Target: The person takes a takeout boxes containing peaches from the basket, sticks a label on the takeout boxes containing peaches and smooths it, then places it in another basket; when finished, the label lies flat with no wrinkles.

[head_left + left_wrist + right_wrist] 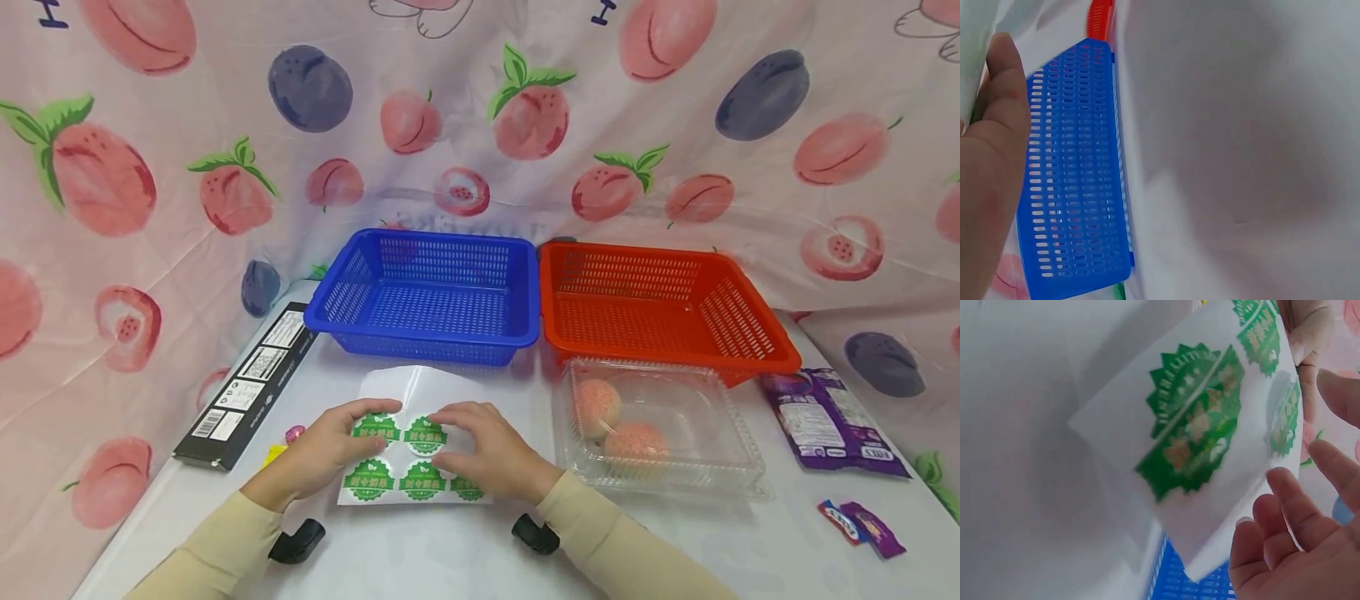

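Note:
A white sheet of round green stickers (408,483) is tilted up in front of me, its lower edge close over the table. My left hand (330,450) grips its left side, thumb on the printed face; in the right wrist view, that hand (1310,337) is at the far edge. My right hand (491,450) is at the sheet's right side, fingertips over the upper right sticker (424,435). In the right wrist view its fingers (1294,503) are loosely bent and spread, right beside the sheet. Only a strip of the sheet (975,50) shows in the left wrist view.
A blue basket (420,339) and a red basket (675,358) stand behind. At right are a clear clamshell box (697,417) with two peaches (636,443), a purple packet (832,421) and small wrapped candies (870,529). A long black box (247,387) lies at left.

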A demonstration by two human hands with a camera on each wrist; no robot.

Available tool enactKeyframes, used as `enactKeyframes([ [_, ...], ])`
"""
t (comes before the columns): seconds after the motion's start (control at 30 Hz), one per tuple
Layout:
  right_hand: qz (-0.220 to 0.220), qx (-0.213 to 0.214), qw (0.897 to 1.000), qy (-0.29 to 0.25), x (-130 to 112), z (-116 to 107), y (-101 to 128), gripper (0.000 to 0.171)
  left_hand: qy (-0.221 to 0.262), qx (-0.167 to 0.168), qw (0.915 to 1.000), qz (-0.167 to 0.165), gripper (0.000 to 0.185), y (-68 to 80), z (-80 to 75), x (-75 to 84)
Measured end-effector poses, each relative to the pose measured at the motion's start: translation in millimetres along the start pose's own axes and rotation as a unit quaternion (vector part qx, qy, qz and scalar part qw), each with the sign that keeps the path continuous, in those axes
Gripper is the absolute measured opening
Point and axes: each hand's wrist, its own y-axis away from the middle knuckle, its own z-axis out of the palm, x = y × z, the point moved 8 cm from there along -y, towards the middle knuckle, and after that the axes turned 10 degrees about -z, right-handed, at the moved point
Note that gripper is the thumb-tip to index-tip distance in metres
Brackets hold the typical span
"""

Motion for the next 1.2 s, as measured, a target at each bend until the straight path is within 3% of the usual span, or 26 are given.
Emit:
enactKeyframes([
  [0.2, 0.015, 0.002, 1.000, -0.007, -1, -1, 2, 0.041, 0.002, -0.006, 0.9999, 0.012, 0.049, -3.9, 4.2, 4.5],
  [0.4, -0.043, 0.106, 0.990, -0.080, -24, -40, 9, 0.031, 0.004, 0.000, 1.0000, 0.001, 0.049, -6.7, 3.7, 2.0],
  [0.5, -0.056, 0.125, 0.987, -0.080, -30, -57, 14, 0.028, -0.002, 0.004, 0.9999, -0.017, 0.049, -7.4, 2.8, -3.1],
  [0.77, 0.024, 0.125, 0.992, -0.013, -24, -94, 39, 0.023, -0.042, 0.011, 0.9974, -0.057, 0.048, -13.7, 3.0, -17.2],
  [1.0, 0.093, 0.134, 0.986, 0.015, -6, -138, 70, 0.025, -0.060, 0.022, 0.9955, -0.070, 0.048, -17.0, 1.3, -22.5],
  [1.2, 0.130, 0.137, 0.979, 0.079, 13, -182, 105, 0.029, -0.068, 0.026, 0.9950, -0.068, 0.048, -21.0, 1.4, -24.9],
])
